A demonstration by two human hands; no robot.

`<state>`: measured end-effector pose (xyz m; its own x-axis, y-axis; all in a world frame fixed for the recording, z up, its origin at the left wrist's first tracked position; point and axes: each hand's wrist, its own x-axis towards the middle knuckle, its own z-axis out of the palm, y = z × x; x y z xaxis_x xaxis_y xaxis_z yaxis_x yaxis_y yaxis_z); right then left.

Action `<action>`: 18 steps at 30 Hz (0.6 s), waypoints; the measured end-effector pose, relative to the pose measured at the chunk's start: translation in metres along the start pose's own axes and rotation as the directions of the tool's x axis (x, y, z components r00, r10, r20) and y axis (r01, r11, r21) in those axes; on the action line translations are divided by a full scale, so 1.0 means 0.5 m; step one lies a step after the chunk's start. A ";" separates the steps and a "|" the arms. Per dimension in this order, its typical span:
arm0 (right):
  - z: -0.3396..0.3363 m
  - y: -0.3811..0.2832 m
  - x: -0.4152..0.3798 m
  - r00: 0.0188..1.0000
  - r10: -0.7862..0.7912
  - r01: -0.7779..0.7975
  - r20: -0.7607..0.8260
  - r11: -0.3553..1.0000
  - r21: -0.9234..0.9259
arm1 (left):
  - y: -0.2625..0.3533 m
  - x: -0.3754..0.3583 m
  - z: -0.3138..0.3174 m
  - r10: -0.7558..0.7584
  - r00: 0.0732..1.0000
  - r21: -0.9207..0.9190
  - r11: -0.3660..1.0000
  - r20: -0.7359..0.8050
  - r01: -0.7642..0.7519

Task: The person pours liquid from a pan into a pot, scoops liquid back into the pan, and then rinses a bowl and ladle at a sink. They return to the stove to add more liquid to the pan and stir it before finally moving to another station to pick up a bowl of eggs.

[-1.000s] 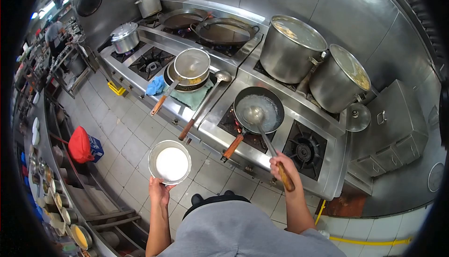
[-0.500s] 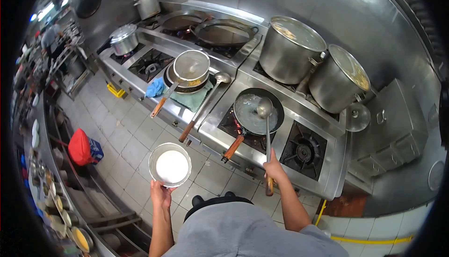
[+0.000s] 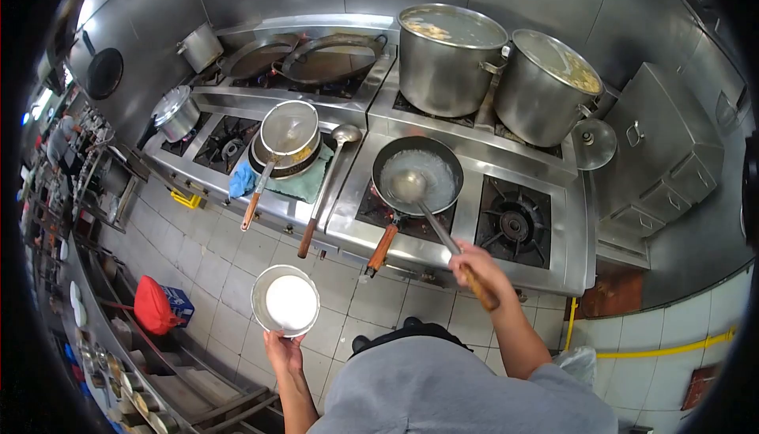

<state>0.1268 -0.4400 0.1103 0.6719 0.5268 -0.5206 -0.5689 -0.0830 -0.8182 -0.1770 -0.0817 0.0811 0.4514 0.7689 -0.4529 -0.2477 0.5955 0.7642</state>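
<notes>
We find the right hand [image 3: 477,264] closed around the wooden handle of a ladle [image 3: 411,187], whose cup sits inside the wok [image 3: 417,175] on the front burner. The wok holds a pale, bubbling liquid, and its orange-brown handle points toward the person over the stove [image 3: 545,272] edge. We note flame under the wok's left side.

The left hand [image 3: 283,347] holds a metal bowl [image 3: 285,300] from below, fingers gripping its near rim. The bowl contains a white substance and hangs over the tiled floor [image 3: 229,252], well apart from the stove.

To the left of the wok, a second ladle [image 3: 324,189] lies across the steel surface, just beside a green cloth [image 3: 304,185]. On that cloth stands a stack of pans [image 3: 288,140] with a strainer on top, its handle reaching toward the floor. A blue rag [image 3: 242,181] lies beside it.

Behind the wok stand two large pots [image 3: 451,58], both filled, touching or nearly so. A lid [image 3: 593,143] rests to their right. Further back left we record two empty woks [image 3: 328,56] and a lidded cooker [image 3: 175,114]. A red bag [image 3: 152,306] sits on the floor.
</notes>
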 end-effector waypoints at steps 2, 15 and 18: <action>-0.003 -0.004 0.022 0.996 -0.074 0.059 -0.055 0.968 -0.245 | 0.001 -0.006 0.002 0.005 1.000 -0.003 1.000 0.002 -0.005; 0.058 0.015 0.016 0.980 -0.106 0.017 -0.169 0.888 -0.460 | 0.007 -0.016 -0.014 -0.002 0.999 0.056 0.998 0.043 -0.001; 0.070 -0.020 -0.049 1.000 0.009 -0.011 -0.009 0.969 -0.247 | 0.008 -0.018 -0.011 0.005 0.999 0.049 0.999 0.034 -0.006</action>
<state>0.0994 -0.4224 0.1400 0.6706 0.5186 -0.5305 -0.4419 -0.2950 -0.8471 -0.1867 -0.0849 0.0855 0.4791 0.7632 -0.4336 -0.2084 0.5787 0.7885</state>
